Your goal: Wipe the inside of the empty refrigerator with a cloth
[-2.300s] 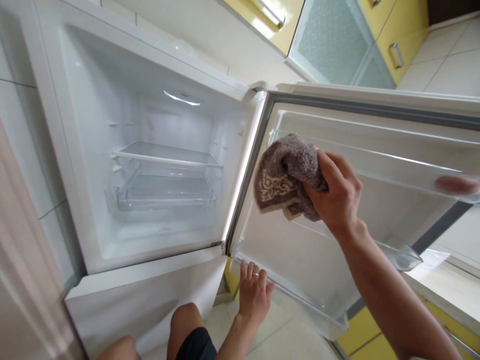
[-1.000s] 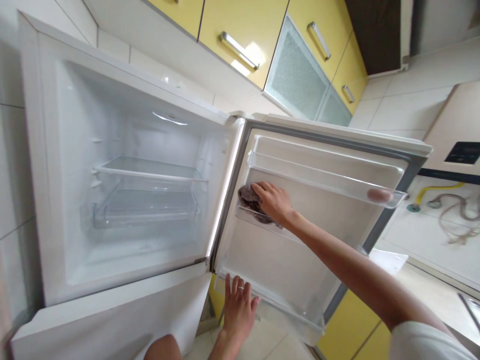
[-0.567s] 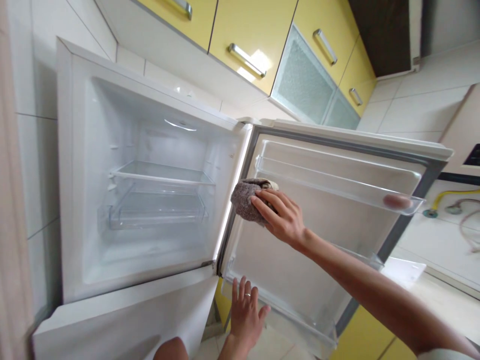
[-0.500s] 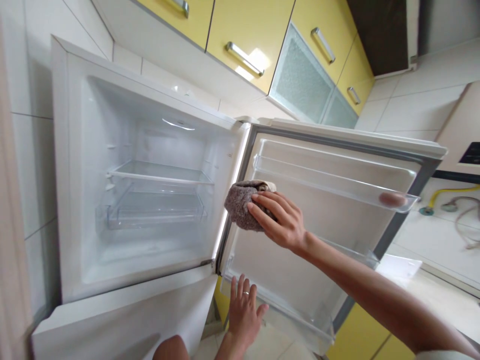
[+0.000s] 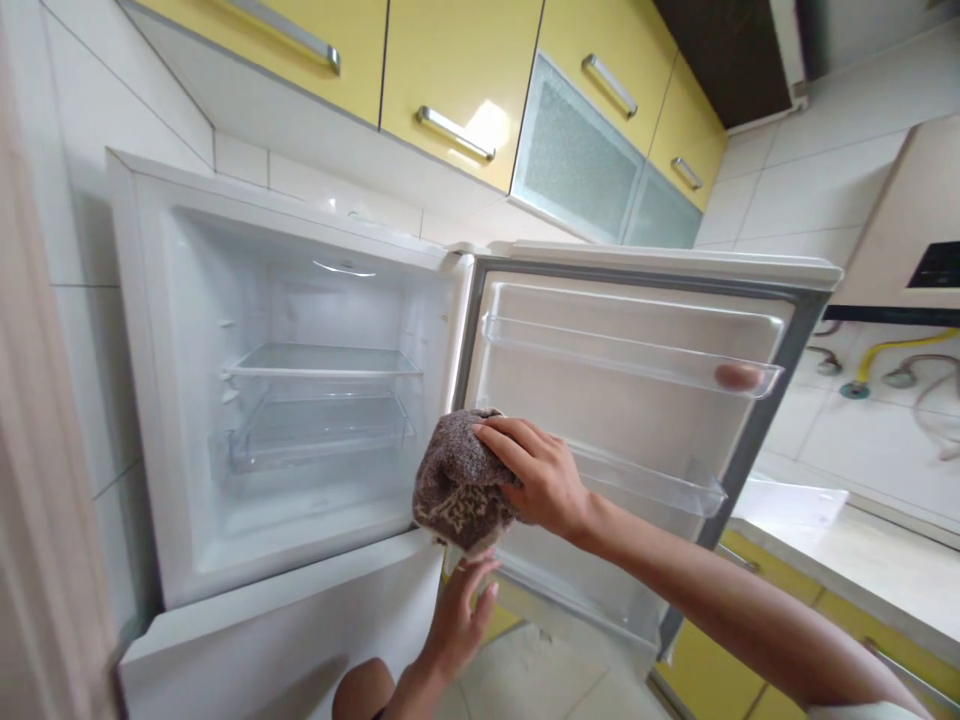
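My right hand [image 5: 536,478] is closed on a brown patterned cloth [image 5: 454,482], held at the hinge edge of the open upper fridge door [image 5: 637,420]. My left hand [image 5: 457,612] is just below, fingers stretched up to the bottom left corner of that door and touching the cloth's lower edge. The upper compartment [image 5: 300,400] stands open, with a clear shelf [image 5: 322,362] and a clear tray [image 5: 319,432] inside. The door has two clear racks [image 5: 630,350].
Yellow wall cabinets [image 5: 450,70] with metal handles hang above the fridge. A white counter [image 5: 855,550] with yellow cabinets below lies at the right. A yellow hose [image 5: 892,350] runs along the tiled wall. My knee [image 5: 364,692] shows at the bottom.
My right hand has carried the cloth down and left from the door's middle rack to the hinge edge. My left hand has lifted towards the cloth. The view has tilted.
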A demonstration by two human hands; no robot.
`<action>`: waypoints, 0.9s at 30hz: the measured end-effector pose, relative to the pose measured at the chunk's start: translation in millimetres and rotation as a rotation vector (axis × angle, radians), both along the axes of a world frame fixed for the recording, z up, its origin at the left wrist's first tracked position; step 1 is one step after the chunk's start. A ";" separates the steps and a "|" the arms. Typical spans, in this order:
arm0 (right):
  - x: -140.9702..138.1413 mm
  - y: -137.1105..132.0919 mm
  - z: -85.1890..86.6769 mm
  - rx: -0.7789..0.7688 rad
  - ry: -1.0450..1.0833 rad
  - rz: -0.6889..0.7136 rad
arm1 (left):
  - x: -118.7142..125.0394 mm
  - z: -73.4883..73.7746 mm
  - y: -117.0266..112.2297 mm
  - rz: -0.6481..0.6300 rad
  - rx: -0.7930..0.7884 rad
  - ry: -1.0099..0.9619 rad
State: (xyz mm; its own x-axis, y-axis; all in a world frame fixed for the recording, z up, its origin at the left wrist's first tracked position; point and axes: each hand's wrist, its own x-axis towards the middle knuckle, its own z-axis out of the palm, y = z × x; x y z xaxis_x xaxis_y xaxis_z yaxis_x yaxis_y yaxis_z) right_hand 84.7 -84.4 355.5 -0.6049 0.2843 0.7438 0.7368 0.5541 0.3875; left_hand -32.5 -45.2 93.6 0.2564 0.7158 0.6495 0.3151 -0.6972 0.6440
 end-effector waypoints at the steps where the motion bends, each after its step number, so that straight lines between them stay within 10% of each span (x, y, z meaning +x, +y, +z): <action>1: 1.5 2.4 -3.3 -0.008 0.022 -0.005 | -6.1 10.2 -8.4 -0.091 -0.073 -0.087; 9: -2.4 9.2 -17.3 -0.100 0.224 -0.007 | -21.1 84.9 -80.5 -0.222 -0.198 -0.615; 20: -25.1 -6.9 -34.5 -0.156 0.176 0.300 | -14.9 150.5 -51.0 -0.389 -0.478 -1.012; 27: -10.4 -15.6 -22.2 -0.513 0.002 0.467 | -18.2 176.2 -43.5 -0.328 -0.586 -1.264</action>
State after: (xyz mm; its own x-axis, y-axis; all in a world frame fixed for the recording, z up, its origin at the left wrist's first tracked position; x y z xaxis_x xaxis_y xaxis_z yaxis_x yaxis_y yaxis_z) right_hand 74.4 -100.0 333.3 -0.7482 0.3106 0.5863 0.3769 0.9262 -0.0097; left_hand -50.7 -88.7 269.8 -0.0579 0.9782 0.1993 -0.7970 -0.1655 0.5808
